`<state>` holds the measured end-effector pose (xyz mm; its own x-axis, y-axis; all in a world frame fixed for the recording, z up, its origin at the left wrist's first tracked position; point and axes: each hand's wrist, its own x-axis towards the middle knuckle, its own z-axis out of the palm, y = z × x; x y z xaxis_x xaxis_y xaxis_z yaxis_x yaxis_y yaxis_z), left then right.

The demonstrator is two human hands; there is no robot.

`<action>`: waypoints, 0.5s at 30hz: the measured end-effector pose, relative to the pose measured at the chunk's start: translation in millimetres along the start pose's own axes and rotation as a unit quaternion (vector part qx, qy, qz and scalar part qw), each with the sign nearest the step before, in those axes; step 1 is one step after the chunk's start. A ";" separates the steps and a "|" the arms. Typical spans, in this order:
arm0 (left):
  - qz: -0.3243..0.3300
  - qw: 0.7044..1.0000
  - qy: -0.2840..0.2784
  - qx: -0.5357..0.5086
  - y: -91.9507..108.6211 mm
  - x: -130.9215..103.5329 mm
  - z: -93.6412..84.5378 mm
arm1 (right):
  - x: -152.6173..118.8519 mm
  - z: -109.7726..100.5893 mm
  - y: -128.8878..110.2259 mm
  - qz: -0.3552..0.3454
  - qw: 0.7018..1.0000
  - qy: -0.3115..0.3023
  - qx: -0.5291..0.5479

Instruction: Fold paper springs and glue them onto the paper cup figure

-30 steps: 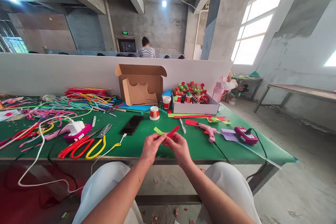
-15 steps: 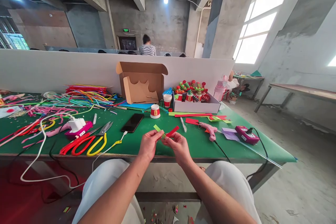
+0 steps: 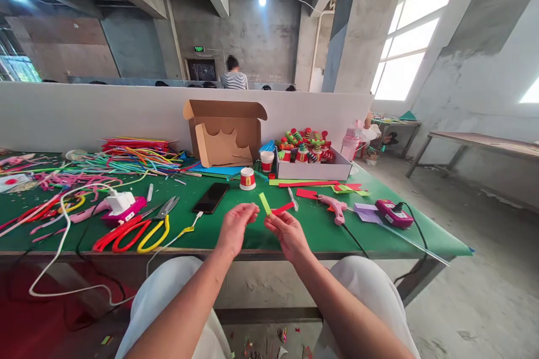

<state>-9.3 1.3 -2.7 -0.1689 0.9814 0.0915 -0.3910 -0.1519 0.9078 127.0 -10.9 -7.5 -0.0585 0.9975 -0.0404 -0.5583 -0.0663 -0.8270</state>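
Between the thumb and fingers of my right hand (image 3: 286,231) is the meeting point of a green paper strip (image 3: 265,204) and a red paper strip (image 3: 283,208), which spread apart in a V. My left hand (image 3: 237,225) is just left of the strips, not touching them; its fingertips are pressed together, and whether anything small is between them cannot be made out. Beyond the hands, a red and white paper cup (image 3: 247,179) stands upside down on the green table (image 3: 252,244) with a teal coil beside it.
Scissors (image 3: 158,224), a phone (image 3: 211,197) and pipe cleaners (image 3: 138,165) lie to the left. A pink glue gun (image 3: 336,208) and a magenta power block (image 3: 394,214) are at the right. Behind stand an open cardboard box (image 3: 227,137) and a white box (image 3: 314,170) of decorated cups.
My left hand has let go of the green strip and moved slightly left and down. The green strip now points more upright in my right hand. The view has shifted slightly.
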 end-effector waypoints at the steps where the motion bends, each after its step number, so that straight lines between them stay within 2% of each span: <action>1: -0.010 0.999 -0.033 0.020 -4.8 -4.3 4.8 | 0.5 0.0 0.6 0.000 1.000 -0.002 0.018; 3: -0.008 0.998 -0.053 0.020 -12.8 -11.2 13.0 | 0.6 0.6 2.1 -0.001 0.999 -0.004 0.036; 5: -0.001 0.999 -0.041 0.003 -17.0 -14.4 17.2 | -0.3 1.5 3.3 -0.001 0.999 -0.008 0.036; 9: 0.004 1.000 -0.018 0.010 -16.2 -13.7 16.4 | -2.1 2.0 3.0 0.008 0.999 -0.028 0.022; 15: 0.001 0.999 -0.022 0.044 -14.4 -14.1 15.3 | -1.5 1.9 2.7 -0.008 0.999 -0.034 0.001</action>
<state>12.5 -8.5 -10.8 -0.1279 0.9858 0.1092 -0.3094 -0.1443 0.9399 124.0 -12.6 -8.6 -0.1055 0.9943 0.0117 -0.5613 -0.0499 -0.8261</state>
